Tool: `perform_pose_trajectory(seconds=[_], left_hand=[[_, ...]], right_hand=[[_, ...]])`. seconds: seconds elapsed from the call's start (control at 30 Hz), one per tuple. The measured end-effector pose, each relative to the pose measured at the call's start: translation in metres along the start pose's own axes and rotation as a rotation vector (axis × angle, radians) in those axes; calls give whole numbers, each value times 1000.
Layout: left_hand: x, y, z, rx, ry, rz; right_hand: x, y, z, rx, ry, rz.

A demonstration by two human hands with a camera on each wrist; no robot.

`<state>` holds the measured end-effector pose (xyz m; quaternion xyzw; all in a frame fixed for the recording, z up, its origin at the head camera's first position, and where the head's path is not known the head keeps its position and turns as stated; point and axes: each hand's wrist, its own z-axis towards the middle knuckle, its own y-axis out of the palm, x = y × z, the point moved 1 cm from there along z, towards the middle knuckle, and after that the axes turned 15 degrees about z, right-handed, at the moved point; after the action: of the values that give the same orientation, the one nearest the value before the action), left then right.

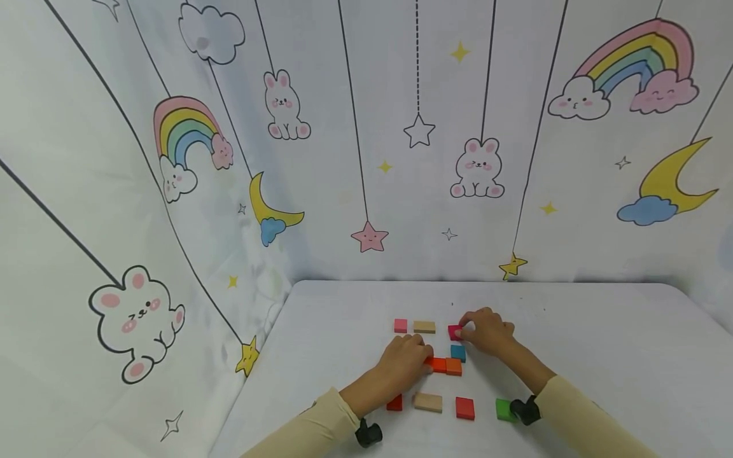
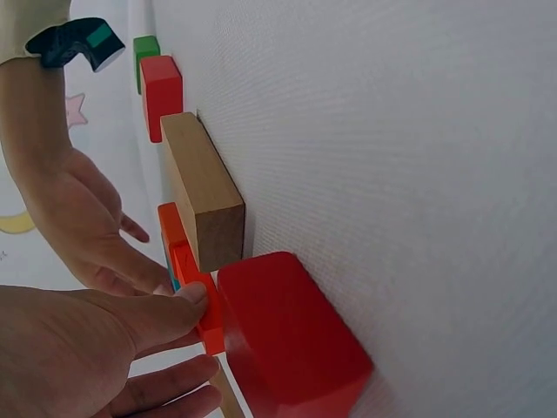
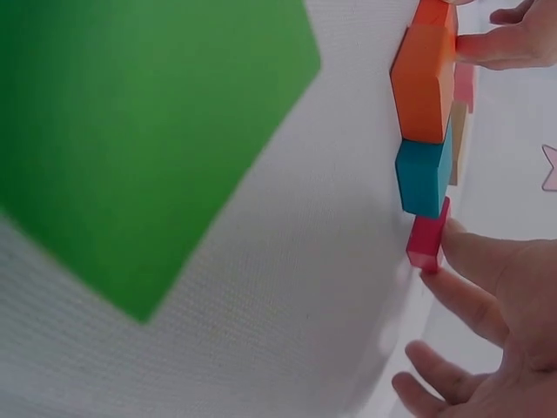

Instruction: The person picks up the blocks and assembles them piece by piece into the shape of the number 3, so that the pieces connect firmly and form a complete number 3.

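My left hand pinches an orange-red block at its left end, thumb on the near side. That block lies end to end with an orange block. A blue block sits just behind the orange one. Farther back, my right hand holds a crimson block between thumb and index finger; in the right wrist view the crimson block stands beyond the blue block, the other fingers spread away from it.
Behind the hands lie a pink block and a wooden block. Across the front are a dark red block, another wooden block, a red block and a green block. A patterned cloth backdrop borders the white table.
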<state>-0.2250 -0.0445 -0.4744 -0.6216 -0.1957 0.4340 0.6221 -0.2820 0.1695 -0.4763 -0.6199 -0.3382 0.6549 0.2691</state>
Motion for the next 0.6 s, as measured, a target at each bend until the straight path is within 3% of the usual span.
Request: perform_pose_trajectory(seconds=[0.6], left_hand=[[0, 5, 2, -5, -1, -7]], right_hand=[[6, -3, -4, -34, -37, 9]])
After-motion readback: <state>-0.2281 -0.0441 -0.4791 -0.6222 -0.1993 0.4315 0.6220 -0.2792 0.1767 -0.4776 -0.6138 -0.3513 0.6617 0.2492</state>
